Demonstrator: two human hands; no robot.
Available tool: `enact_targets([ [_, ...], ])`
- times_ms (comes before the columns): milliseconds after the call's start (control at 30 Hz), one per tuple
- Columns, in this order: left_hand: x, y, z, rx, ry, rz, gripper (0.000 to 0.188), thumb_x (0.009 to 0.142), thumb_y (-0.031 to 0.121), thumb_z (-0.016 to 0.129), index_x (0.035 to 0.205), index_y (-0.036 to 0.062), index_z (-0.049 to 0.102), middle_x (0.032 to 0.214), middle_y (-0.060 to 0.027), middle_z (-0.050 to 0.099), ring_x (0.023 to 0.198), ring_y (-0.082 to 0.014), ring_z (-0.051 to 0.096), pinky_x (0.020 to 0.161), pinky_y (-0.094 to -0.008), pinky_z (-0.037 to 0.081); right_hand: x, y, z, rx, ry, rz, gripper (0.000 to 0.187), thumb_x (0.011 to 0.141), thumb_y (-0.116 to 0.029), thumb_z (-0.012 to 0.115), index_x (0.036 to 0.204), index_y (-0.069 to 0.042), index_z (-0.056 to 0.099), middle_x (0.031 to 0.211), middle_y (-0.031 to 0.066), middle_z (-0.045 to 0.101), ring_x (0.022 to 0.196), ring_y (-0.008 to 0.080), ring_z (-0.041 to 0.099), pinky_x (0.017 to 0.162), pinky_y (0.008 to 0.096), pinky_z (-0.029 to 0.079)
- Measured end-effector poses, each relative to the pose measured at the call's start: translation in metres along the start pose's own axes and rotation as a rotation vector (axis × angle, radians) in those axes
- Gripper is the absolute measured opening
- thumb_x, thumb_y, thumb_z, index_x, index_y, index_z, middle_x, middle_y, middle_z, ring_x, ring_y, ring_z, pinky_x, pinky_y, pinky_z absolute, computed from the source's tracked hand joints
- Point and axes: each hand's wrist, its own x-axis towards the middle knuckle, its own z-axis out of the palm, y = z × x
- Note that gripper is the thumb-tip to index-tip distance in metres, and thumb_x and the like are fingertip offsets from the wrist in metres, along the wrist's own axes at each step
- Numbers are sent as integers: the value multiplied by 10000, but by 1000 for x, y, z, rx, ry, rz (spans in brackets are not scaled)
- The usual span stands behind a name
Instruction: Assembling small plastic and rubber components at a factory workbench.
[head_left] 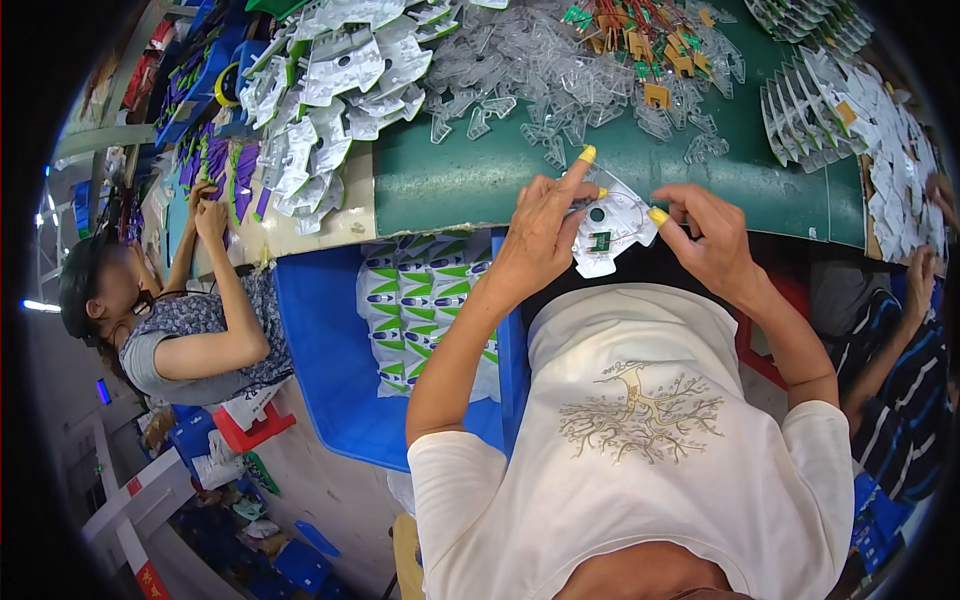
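A white plastic housing (622, 222) is held up at the near edge of the green bench. On its inner face are a small green circuit board (600, 241), a dark round hole and a thin reddish wire. My left hand (540, 230) grips the housing's left side, its index finger pointing up past the rim. Yellow covers sit on some fingertips of both hands. My right hand (705, 235) is curled at the right edge, thumb tip against the housing and index finger just above; its other fingers are partly hidden.
Clear plastic pieces (540, 70) heap across the green bench (470, 180), with wired boards (655, 50) among them. White-green shells (335, 75) pile at left; more white parts (900, 150) lie right. A blue bin (330, 390) holds packed pieces. Co-workers (200, 320) sit at both sides.
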Motion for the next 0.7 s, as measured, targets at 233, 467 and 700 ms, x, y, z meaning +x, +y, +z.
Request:
enact_targets([
  [233,-2,10,-11,-55,256,-47,464,840,-96,629,1294,-14,574,1018,-146,676,882,-244,648,821,-331,517,-7,12,-6,301,-16,152,211,819,35,611,1020,-11,564,768,101,611,657,174,623,614,303,504],
  [467,2,12,-9,-79,220,-149,335,849,-44,664,1179,-6,622,954,-120,670,814,-205,651,762,-315,522,1,41,-164,291,598,214,197,909,32,562,1096,-32,561,836,-44,579,625,-2,476,537,161,358],
  [700,9,16,11,-74,106,-114,267,831,-45,673,1097,-40,655,899,-135,678,802,-236,651,750,-327,518,24,101,-225,292,608,379,220,913,-80,589,1126,-27,579,711,-28,563,519,26,448,459,186,348],
])
